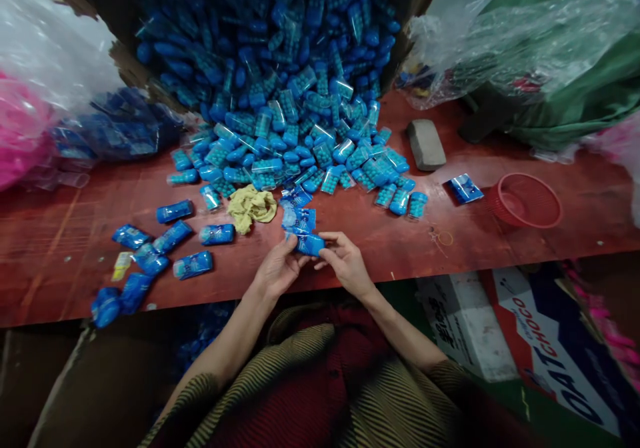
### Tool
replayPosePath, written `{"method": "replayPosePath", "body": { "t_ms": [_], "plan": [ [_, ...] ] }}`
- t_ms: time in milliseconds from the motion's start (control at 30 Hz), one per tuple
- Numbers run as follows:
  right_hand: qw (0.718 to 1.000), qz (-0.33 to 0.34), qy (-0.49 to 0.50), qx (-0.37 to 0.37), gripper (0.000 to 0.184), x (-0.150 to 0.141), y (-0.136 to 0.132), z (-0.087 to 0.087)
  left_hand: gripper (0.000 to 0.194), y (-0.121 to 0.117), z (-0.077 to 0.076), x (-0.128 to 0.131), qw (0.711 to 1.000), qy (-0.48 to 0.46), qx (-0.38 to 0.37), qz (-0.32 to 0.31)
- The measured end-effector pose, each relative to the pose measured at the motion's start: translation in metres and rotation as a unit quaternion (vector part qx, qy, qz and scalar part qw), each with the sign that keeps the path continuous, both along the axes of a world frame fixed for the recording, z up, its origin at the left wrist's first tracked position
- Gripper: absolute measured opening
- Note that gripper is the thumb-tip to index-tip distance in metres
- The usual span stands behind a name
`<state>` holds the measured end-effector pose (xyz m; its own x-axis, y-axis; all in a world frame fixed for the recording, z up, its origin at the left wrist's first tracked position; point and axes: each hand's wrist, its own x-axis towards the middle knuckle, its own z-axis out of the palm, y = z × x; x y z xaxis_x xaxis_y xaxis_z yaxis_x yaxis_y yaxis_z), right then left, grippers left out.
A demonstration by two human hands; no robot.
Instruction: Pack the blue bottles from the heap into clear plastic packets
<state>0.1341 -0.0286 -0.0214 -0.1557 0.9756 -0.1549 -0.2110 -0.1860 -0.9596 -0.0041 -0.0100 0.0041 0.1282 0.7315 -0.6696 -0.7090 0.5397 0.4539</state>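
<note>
Near the table's front edge, my left hand (279,266) and my right hand (349,266) pinch the two ends of a blue printed plastic sleeve (310,244). Whether a bottle is inside it, I cannot tell. More flat blue sleeves (299,219) lie just beyond my fingers. Behind them spreads a large heap of small clear bottles (280,128) with blue caps and turquoise balls inside. To the left, several blue-wrapped bottles (193,265) lie scattered on the table. A crumpled yellow cloth (251,207) rests between them and the sleeves.
The heap spills from a torn cardboard box (131,68) onto the red table (480,238). A grey block (425,145), a blue packet (465,189) and a red plastic basket (526,200) are at the right. A bag of blue sleeves (117,125) sits at the left.
</note>
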Motion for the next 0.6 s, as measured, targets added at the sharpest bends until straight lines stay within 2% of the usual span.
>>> {"method": "replayPosePath", "body": {
  "t_ms": [100,233,333,433,500,600],
  "plan": [
    [0.996,0.063,0.053,-0.018,0.033,0.01,0.008,0.005,0.017,0.0,0.0,-0.003,0.999,-0.046,0.003,-0.017],
    [0.991,0.102,-0.015,0.083,0.039,0.016,0.011,0.011,0.027,0.002,-0.006,-0.01,0.995,-0.069,0.021,-0.076],
    [0.983,0.122,-0.037,0.132,0.052,0.016,0.009,0.013,0.026,0.004,-0.008,-0.017,0.989,-0.073,0.059,-0.115],
    [0.982,0.135,-0.053,0.124,0.068,0.016,0.009,0.013,0.025,0.005,-0.007,-0.019,0.985,-0.066,0.075,-0.138],
    [0.979,0.145,-0.069,0.124,0.07,0.017,0.01,0.011,0.024,0.004,-0.005,-0.017,0.986,-0.058,0.075,-0.138],
    [0.976,0.155,-0.072,0.134,0.062,0.018,0.011,0.009,0.02,-0.002,-0.004,-0.011,0.988,-0.048,0.075,-0.123]
  ]
}}
